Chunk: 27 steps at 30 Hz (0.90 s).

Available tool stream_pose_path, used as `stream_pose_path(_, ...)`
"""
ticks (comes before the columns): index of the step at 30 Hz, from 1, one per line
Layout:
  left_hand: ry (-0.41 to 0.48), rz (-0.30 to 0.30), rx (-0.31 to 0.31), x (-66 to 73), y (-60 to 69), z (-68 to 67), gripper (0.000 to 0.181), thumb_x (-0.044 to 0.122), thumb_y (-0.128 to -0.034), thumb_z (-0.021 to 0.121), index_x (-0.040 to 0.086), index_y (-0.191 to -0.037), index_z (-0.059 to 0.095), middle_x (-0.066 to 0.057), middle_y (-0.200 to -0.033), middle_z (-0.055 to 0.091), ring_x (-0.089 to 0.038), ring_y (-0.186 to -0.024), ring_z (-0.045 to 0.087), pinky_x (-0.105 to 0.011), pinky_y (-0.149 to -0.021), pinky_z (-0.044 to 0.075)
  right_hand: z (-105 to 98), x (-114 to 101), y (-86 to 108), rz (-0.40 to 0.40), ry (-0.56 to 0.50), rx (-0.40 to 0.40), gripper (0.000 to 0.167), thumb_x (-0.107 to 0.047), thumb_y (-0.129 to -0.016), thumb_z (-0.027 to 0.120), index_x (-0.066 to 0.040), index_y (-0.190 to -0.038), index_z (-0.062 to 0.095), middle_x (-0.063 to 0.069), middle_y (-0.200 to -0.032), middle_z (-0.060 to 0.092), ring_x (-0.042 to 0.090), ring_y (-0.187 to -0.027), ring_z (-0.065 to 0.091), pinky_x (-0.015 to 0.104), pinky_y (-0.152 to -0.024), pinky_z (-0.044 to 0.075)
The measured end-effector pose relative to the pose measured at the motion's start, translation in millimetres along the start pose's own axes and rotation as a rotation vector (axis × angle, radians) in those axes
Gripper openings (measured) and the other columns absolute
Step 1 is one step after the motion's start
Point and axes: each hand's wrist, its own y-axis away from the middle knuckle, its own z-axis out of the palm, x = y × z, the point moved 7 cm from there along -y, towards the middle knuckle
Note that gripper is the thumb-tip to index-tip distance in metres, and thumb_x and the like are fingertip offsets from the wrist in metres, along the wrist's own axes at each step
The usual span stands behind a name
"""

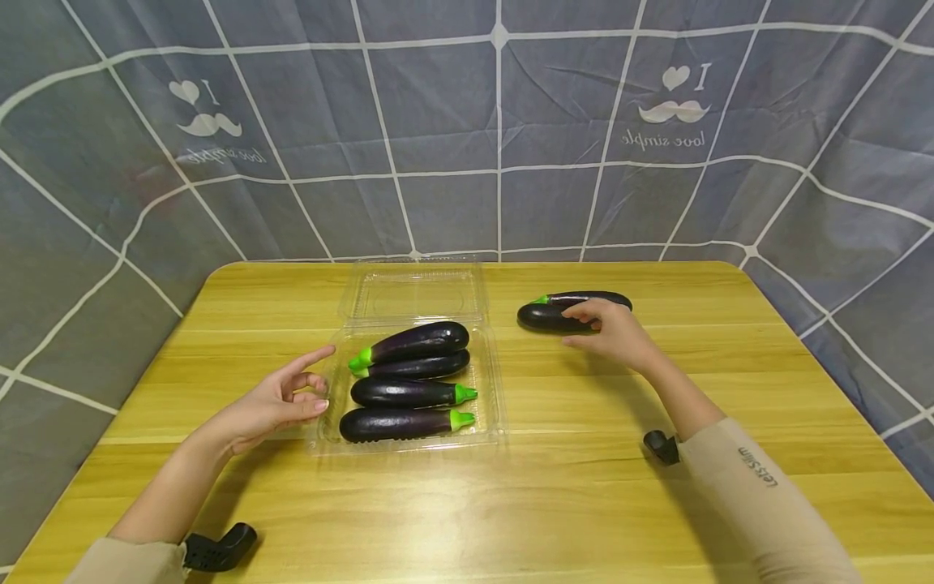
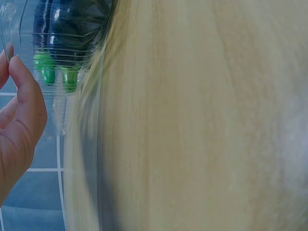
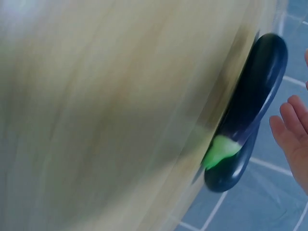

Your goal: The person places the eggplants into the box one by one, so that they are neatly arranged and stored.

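Note:
Several dark purple eggplants (image 1: 409, 392) with green stems lie side by side in a clear plastic container (image 1: 499, 405), its lid folded back. At the container's left rim is my left hand (image 1: 272, 403), index finger and thumb spread apart; the left wrist view shows the fingertips close to the plastic, contact unclear. Two more eggplants (image 1: 538, 317) (image 3: 255, 86) lie together to the right of the container. Over their right part is my right hand (image 1: 613, 334), fingers bent and parted, holding nothing; a gap separates it from them in the right wrist view.
The raised clear lid (image 1: 416, 292) lies behind the container, near the back edge of the wooden table (image 1: 554, 503). A grey curtain (image 1: 452, 105) with white lines hangs around the back and sides. Black wrist devices show at both forearms.

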Motion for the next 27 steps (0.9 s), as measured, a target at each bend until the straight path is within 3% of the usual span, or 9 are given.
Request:
stream_pose_path(6,-0.004,-0.006,0.009,-0.9,0.8,-0.3,0.072,-0.002,-0.0893,0.057,0.016,-0.148,0.020,-0.001,-0.097,0.043,-0.006,-0.079,0.051,-0.022,-0.072,0.051,-6,13,-4.2,-0.007,0.089,0.020,0.040,-0.011,-0.076,0.077,0.002,-0.112,0.064,0.020,-0.105,0.060,0.034,-0.097,0.054,0.046,-0.081,0.047)
stream_pose_path(18,-0.019,-0.018,0.022,-1.6,0.4,-0.1,0.073,-0.001,-0.0892,0.058,0.013,-0.149,0.018,-0.002,-0.098,0.044,-0.007,-0.081,0.051,-0.023,-0.074,0.051,-11,29,-8.8,0.079,0.092,0.038,0.040,-0.010,-0.079,0.074,0.005,-0.114,0.062,0.024,-0.110,0.060,0.037,-0.101,0.053,0.048,-0.086,0.043)
stream_pose_path(27,-0.023,-0.019,0.026,-3.5,0.3,-0.9,0.074,-0.001,-0.0890,0.059,0.011,-0.149,0.017,-0.001,-0.097,0.044,-0.006,-0.080,0.051,-0.022,-0.073,0.050,-6,38,-12.0,0.098,0.118,0.017,0.039,-0.011,-0.080,0.073,0.004,-0.114,0.062,0.024,-0.111,0.059,0.037,-0.102,0.053,0.049,-0.089,0.042)
